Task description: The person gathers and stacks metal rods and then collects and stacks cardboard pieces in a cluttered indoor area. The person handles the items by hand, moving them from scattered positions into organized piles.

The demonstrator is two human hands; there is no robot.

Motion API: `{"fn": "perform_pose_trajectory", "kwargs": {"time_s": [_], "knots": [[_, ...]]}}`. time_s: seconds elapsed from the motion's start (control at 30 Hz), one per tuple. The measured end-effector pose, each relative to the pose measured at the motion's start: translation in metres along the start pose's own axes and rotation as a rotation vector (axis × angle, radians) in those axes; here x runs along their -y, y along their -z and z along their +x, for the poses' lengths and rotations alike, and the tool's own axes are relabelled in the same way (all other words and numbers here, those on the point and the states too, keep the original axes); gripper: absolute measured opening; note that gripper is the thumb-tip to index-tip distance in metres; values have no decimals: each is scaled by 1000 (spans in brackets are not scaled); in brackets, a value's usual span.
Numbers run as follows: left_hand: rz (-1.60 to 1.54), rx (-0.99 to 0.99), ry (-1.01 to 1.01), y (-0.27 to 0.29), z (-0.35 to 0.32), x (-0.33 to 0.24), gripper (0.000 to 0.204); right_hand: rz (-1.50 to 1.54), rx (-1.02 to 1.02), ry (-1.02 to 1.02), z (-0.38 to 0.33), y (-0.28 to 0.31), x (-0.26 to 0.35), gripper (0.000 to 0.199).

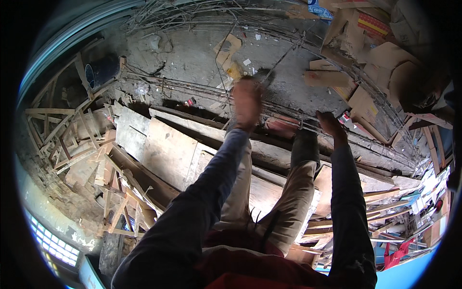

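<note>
My left hand (247,103) is raised over a bundle of thin steel rebar rods (202,94) that runs across in front of me. It looks closed like a fist, but motion smears the fingers, and what they hold cannot be made out. A thin rod (284,57) slants up and to the right from beside that fist. Farther right, my right hand (331,126) is at the same rebar, its fingers curled in and one digit pointing up and left. The grip itself is partly hidden.
Wooden boards (166,144) lie under and beside my legs. Scrap timber (82,130) and a dark bucket (102,71) are at left. Cardboard pieces (385,62) heap up at far right. More rods (192,19) lie along the back. A red cloth (396,255) hangs at lower right.
</note>
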State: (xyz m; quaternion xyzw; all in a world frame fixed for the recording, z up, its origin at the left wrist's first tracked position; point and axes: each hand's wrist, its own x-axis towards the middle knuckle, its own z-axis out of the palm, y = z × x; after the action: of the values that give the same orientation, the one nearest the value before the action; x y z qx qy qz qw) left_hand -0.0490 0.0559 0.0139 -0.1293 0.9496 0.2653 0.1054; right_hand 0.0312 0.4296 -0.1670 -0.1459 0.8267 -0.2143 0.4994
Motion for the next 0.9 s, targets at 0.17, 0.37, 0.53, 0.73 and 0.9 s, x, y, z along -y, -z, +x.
{"fn": "perform_pose_trajectory", "kwargs": {"time_s": [0.17, 0.37, 0.53, 0.73, 0.9], "knots": [[334, -160, 310, 35, 39, 92, 52, -106, 112, 35, 2, -14, -8, 49], [-134, 33, 544, -5, 73, 181, 28, -70, 22, -88, 4, -13, 15, 66], [-2, 183, 303, -12, 82, 209, 23, 156, 23, -114, -4, 10, 36, 80], [-406, 87, 454, -13, 78, 180, 27, 158, 82, -135, -12, 12, 46, 82], [-1329, 25, 714, -17, 65, 184, 15, 78, 57, -109, 0, -20, 30, 84]]}}
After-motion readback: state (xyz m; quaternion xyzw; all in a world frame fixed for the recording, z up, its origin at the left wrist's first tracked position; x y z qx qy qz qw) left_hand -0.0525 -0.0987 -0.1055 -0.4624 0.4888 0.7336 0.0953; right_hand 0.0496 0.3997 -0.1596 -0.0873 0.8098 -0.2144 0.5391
